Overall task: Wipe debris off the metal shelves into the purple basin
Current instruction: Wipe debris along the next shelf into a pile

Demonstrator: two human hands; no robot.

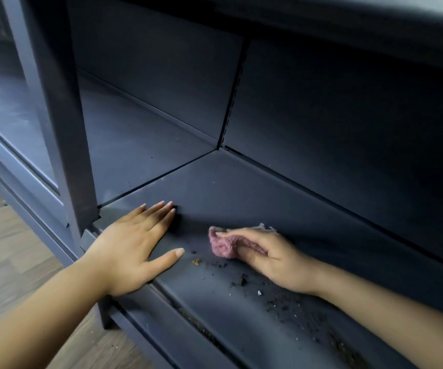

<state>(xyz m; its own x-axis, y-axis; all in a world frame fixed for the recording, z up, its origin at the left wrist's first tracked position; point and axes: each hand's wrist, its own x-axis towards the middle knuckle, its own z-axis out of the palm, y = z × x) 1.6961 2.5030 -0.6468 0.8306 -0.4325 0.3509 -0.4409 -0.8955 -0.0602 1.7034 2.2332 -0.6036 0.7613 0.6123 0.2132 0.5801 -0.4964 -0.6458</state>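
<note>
A dark grey metal shelf [241, 198] fills the view. My right hand [271, 258] grips a pink cloth [221, 245] and presses it on the shelf surface. Dark crumbs and a yellowish bit of debris [241, 279] lie scattered in front of the cloth and along the shelf's front lip. My left hand [132, 241] lies flat on the shelf's front left corner, fingers straight, holding nothing. No purple basin shows in this view.
A vertical metal post [63, 129] stands just left of my left hand. The back panel [335, 145] and an upper shelf [348, 25] close in the space. Wooden floor [7, 249] lies at the lower left, and more shelving [7, 107] runs off to the left.
</note>
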